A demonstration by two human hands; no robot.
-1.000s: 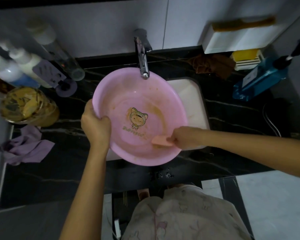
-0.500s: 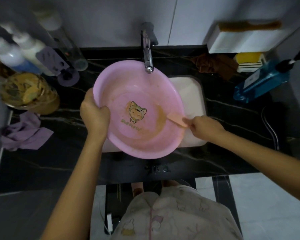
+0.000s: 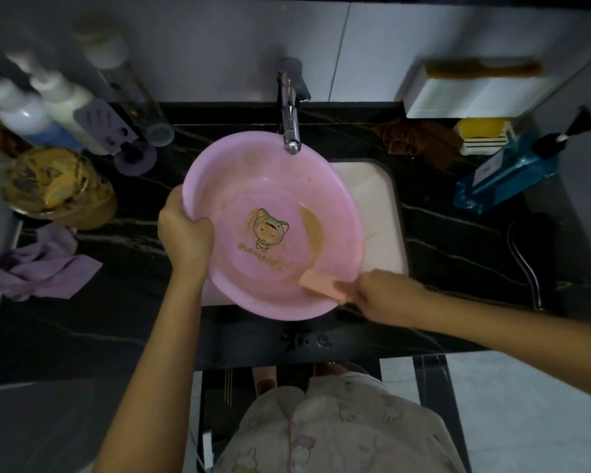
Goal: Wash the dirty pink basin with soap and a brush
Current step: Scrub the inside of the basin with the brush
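Observation:
The pink basin (image 3: 253, 179) sits tilted over the white sink (image 3: 376, 206), under the tap (image 3: 290, 131). Brown smears run across its bottom, beside a cartoon print. My left hand (image 3: 185, 233) grips the basin's left rim, thumb inside. My right hand (image 3: 379, 295) holds a peach-coloured bar of soap (image 3: 321, 285) and presses it against the inner wall at the lower right. No water runs from the tap.
Pump bottles (image 3: 48, 107) and a gold tin (image 3: 55, 186) stand at the left, with a purple cloth (image 3: 45, 264) below them. At the right lie a brown cloth (image 3: 420, 141), a yellow sponge (image 3: 481, 134) and a blue pump bottle (image 3: 505, 172). A brush (image 3: 481, 68) rests on a white box.
My right hand has slid the soap from the basin's right wall down to the lower right. My left hand keeps its hold on the rim.

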